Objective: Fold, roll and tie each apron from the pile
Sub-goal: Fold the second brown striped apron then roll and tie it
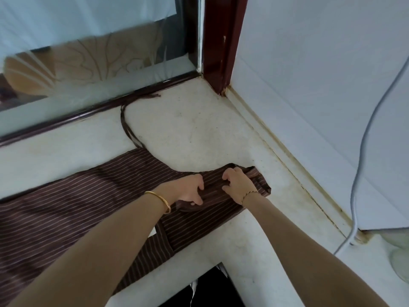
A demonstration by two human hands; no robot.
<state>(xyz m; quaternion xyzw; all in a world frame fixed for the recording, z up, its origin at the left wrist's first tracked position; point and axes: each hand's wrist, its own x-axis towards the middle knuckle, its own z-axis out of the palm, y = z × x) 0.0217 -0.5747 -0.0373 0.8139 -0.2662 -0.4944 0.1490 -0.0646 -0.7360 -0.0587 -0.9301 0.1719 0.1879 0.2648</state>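
Fingers [200,187] of both hands curl into the striped apron's [66,209] narrow end — likely starting the roll | apron flat along the desk [199,129] | tie strap [126,122] trailing free toward the window.

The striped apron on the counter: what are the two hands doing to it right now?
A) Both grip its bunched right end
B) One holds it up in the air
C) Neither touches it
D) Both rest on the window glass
A: the left hand and the right hand both curl into the bunched end of the striped apron, which lies on the counter.
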